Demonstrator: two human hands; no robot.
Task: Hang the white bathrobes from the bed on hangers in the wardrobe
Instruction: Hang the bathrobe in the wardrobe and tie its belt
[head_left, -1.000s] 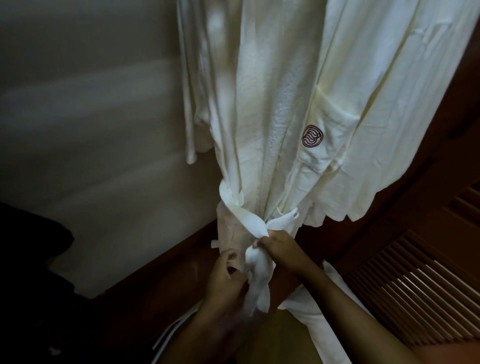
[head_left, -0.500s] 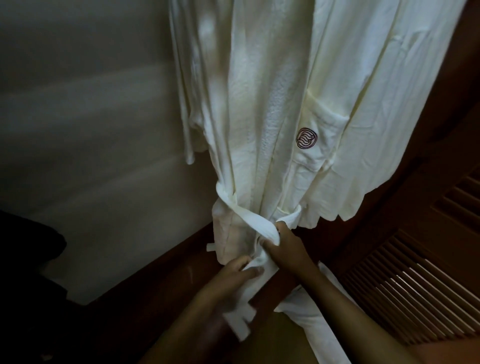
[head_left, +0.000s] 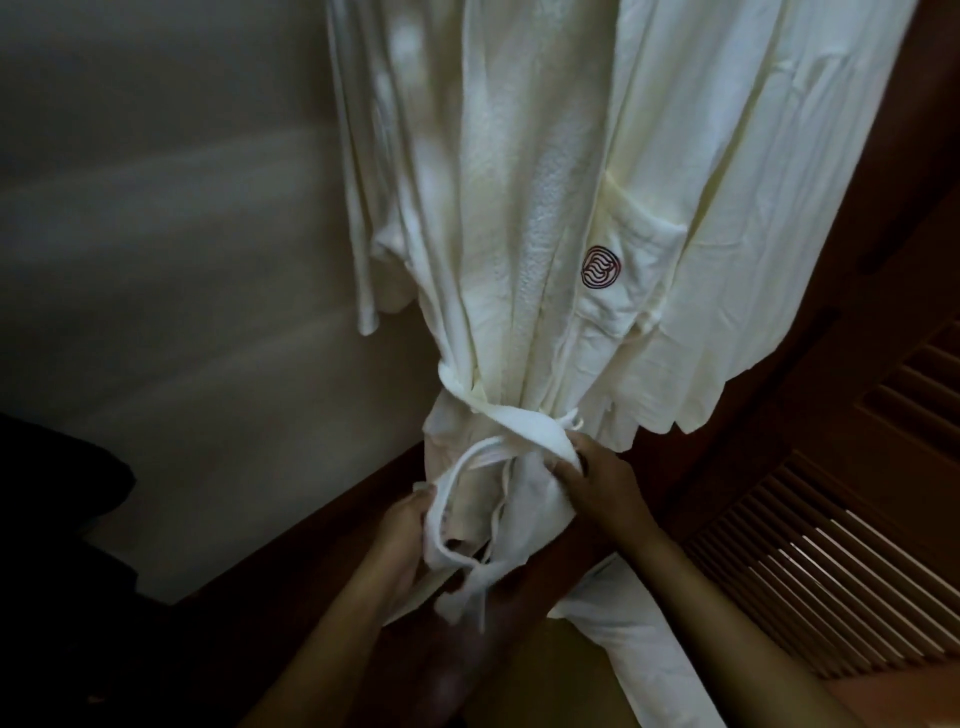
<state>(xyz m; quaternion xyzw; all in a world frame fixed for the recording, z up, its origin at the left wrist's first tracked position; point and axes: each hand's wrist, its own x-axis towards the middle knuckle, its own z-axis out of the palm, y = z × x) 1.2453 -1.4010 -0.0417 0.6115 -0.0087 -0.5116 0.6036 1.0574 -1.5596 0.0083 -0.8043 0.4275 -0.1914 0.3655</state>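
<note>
**Now, both hands on the belt**

I am watching the white bathrobe (head_left: 519, 208) hanging between a pale wall (head_left: 156, 260) and the louvred wardrobe door (head_left: 831, 545). The left hand (head_left: 400, 540) is gripping a loop of the belt (head_left: 519, 421) low down. The right hand (head_left: 602, 483) is pinching the band where it is cinching the robe. The pocket (head_left: 644, 306), bearing a red logo (head_left: 601, 266), is lying flat.

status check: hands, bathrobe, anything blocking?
Left grip holds belt's loose loop; right grip pinches belt at the waist. Bathrobe hanging, belt wrapped round it, knot unfinished. No obstruction seen.
</note>
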